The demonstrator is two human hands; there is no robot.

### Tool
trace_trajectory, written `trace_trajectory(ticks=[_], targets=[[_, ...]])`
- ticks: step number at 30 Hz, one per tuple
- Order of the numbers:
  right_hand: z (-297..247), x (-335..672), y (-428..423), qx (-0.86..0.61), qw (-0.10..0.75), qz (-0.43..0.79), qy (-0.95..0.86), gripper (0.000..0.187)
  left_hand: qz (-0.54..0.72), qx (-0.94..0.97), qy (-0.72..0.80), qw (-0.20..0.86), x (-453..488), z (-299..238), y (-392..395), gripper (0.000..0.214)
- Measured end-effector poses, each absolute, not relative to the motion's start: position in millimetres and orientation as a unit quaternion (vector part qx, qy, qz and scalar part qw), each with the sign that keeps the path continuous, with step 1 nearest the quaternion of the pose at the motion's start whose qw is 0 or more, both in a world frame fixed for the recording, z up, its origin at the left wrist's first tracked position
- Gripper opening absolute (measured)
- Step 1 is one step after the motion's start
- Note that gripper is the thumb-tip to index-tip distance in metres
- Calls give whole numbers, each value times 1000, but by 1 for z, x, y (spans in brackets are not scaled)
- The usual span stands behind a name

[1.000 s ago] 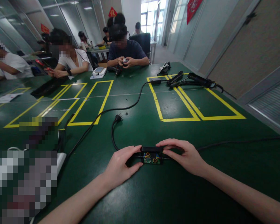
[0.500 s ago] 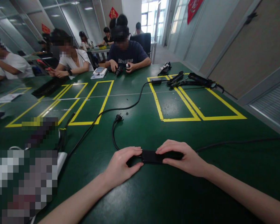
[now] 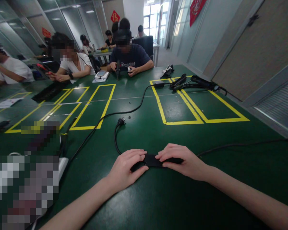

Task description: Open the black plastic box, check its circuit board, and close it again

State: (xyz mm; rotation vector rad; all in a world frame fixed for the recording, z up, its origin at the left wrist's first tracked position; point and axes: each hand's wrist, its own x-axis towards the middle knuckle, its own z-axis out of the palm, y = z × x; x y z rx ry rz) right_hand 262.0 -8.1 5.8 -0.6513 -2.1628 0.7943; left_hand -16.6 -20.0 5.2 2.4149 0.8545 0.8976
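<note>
A black power adapter (image 3: 153, 160) lies near the front of the green table, between my hands. My right hand (image 3: 182, 159) grips its right part, fingers along the far side and thumb on the near side. My left hand (image 3: 128, 167) curls around the dark connector end (image 3: 137, 166) of the power cord, fingertips at the adapter's left end. Whether the connector is fully seated in the adapter is hidden by the fingers. From my left hand the cord (image 3: 115, 140) bends away to a black plug (image 3: 121, 121). Another thin cable (image 3: 230, 147) runs off right from behind my right hand.
A long black cable (image 3: 124, 112) crosses the table to a second adapter (image 3: 159, 84) beside black folded gear (image 3: 196, 83). Yellow tape rectangles (image 3: 182, 123) mark the tabletop. A white-edged object (image 3: 63, 166), mostly blurred out, is at left. Across the table a person (image 3: 132, 57) holds a drill (image 3: 118, 68).
My right hand and the adapter have shifted slightly left, and the gap between adapter and left hand has narrowed. Across the table, the person's drill has been raised upright.
</note>
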Motion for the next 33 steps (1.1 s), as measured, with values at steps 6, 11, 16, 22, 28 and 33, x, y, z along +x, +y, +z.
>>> trace_trajectory(ticks=[6,11,16,22,28,33], targets=[[7,260,-7,-241,371,276,-853,10,286,888,304,194,-17,7,-17,18],[5,261,-7,-258,369,268,-851,12,246,907,307,149,-16,8,-16,39],[3,263,-8,-244,353,250,-868,17,173,934,299,89,-9,15,-9,35],[-1,265,-10,-290,291,154,-899,50,139,950,276,44,6,15,-1,39],[-1,265,-8,-284,267,29,-920,32,117,959,256,-13,9,8,2,43],[6,267,-9,-288,239,36,-927,28,115,963,243,-11,8,5,4,49]])
